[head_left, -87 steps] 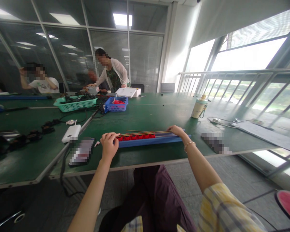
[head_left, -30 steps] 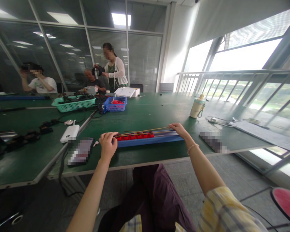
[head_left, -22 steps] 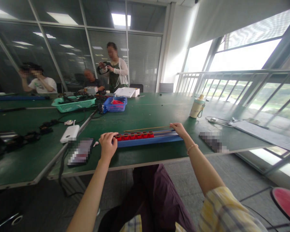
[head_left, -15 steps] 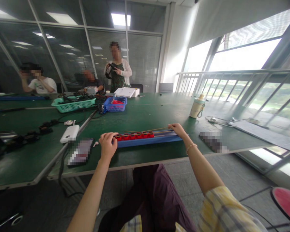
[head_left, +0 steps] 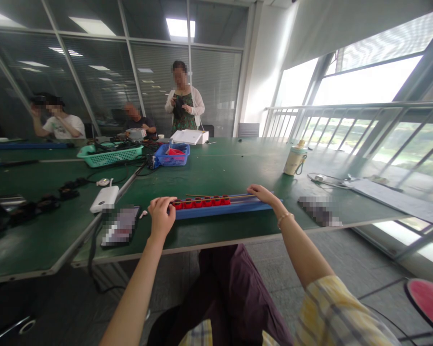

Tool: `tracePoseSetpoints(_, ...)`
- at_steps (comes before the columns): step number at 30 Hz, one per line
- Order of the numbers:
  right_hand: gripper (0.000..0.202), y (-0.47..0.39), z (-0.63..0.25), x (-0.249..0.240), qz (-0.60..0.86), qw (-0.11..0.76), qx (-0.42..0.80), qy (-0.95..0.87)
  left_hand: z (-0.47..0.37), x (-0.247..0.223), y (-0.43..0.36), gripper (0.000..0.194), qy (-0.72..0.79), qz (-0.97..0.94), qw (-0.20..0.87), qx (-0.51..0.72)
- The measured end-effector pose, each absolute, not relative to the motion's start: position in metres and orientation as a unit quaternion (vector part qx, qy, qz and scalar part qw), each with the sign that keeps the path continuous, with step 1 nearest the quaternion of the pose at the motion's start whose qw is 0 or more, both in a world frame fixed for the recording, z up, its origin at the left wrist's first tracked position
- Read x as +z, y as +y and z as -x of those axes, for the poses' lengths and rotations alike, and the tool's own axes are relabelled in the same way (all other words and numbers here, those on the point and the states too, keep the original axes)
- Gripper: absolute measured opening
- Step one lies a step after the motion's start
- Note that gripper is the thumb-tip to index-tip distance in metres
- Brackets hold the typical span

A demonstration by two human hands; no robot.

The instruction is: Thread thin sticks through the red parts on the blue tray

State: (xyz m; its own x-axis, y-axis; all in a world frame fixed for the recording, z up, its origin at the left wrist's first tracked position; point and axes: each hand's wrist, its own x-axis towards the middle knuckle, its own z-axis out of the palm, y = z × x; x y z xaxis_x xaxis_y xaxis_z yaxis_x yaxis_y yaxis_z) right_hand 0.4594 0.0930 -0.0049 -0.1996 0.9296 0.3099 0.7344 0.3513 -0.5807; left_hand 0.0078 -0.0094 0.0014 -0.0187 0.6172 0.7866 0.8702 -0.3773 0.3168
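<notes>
Left hand (head_left: 162,215) and right hand (head_left: 261,193) at a blue tray (head_left: 220,211) on the worktop (head_left: 220,168).
The left hand's fingers curl over the tray's end; the right hand's are bent, nearly together, at a thin stick (head_left: 237,196). Whether either grips firmly, I cannot tell. Red pieces (head_left: 202,203) sit in the tray, right of the left hand; a bottle (head_left: 295,161) stands beyond the right hand.

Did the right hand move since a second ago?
Yes, a little: the right hand has shifted left, closer to the red pieces and farther from the cream bottle, which stands in its place.
</notes>
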Motion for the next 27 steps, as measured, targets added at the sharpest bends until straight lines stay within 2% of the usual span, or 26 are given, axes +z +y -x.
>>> tracePoseSetpoints(2,0.046,0.091,-0.458,-0.004,0.561,0.295,0.139,-0.761,-0.008,0.001,-0.009,0.03,-0.54,0.687,0.138,-0.466)
tracePoseSetpoints(7,0.064,0.086,-0.449,0.004,0.651,0.147,0.095,-0.739,-0.008,0.001,-0.009,0.03,-0.541,0.687,0.135,-0.467)
tracePoseSetpoints(10,0.073,0.084,-0.444,0.009,0.674,0.101,0.088,-0.727,-0.008,0.001,-0.009,0.03,-0.54,0.686,0.136,-0.469)
tracePoseSetpoints(13,0.076,0.081,-0.441,0.012,0.686,0.096,0.089,-0.716,-0.008,0.001,-0.009,0.029,-0.535,0.687,0.138,-0.472)
tracePoseSetpoints(19,0.069,0.081,-0.443,0.012,0.669,0.125,0.097,-0.727,-0.007,0.0,-0.009,0.029,-0.534,0.687,0.14,-0.472)
tracePoseSetpoints(27,0.067,0.087,-0.443,0.007,0.675,0.091,0.082,-0.728,-0.007,0.0,-0.009,0.029,-0.533,0.688,0.14,-0.472)
